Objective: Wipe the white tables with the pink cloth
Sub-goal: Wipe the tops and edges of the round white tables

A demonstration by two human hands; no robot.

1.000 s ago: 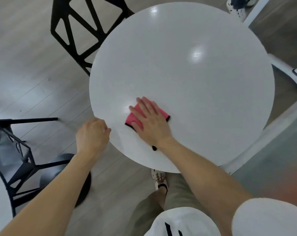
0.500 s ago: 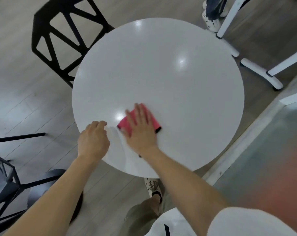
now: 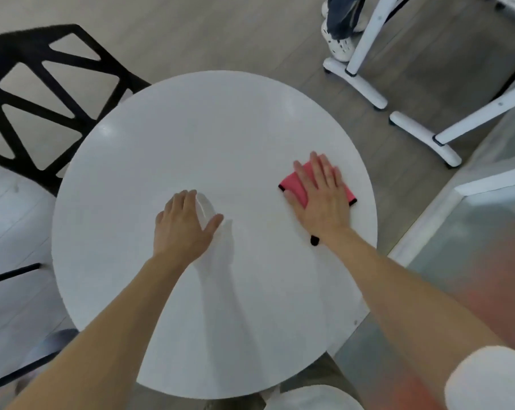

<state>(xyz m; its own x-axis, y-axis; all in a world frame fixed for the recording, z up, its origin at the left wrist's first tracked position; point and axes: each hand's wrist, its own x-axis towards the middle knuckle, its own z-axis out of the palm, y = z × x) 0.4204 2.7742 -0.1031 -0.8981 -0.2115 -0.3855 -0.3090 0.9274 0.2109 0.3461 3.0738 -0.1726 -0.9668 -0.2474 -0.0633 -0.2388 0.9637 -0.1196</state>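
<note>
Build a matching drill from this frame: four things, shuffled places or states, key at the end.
Things
1. pink cloth
2. left hand
3. black chair
4. right hand

Places or states
A. flat on the cloth, near the right rim of the white table
B. on the floor past the table's far-left rim
C. bare on the tabletop, near the middle
D. pinned under a palm, corners showing

Pairs: 1-D, 2-C, 3-B, 4-A
</note>
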